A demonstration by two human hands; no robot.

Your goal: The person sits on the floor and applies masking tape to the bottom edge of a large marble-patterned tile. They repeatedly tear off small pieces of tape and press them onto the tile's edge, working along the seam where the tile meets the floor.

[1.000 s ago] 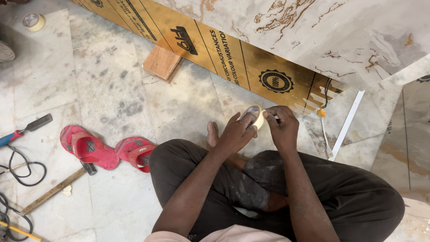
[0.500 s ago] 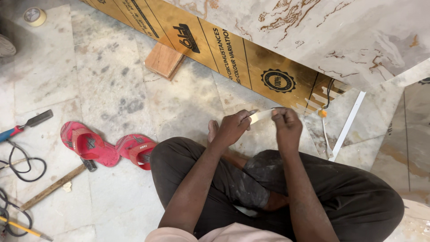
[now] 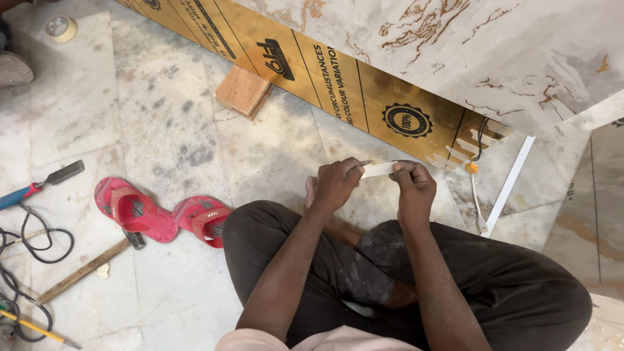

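At frame centre, left hand (image 3: 338,185) and right hand (image 3: 413,188) now pinch a strip of tape (image 3: 379,169) stretched longer than before.

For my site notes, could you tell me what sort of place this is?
Probably a room under renovation: a marble-patterned slab leans over the stone floor, with a hammer and chisel nearby.

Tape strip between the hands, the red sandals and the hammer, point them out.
Tape strip (image 3: 379,169), head view: middle of the pale strip.
Red sandals (image 3: 133,209), head view: strap of the left one.
Hammer (image 3: 84,270), head view: mid wooden handle.
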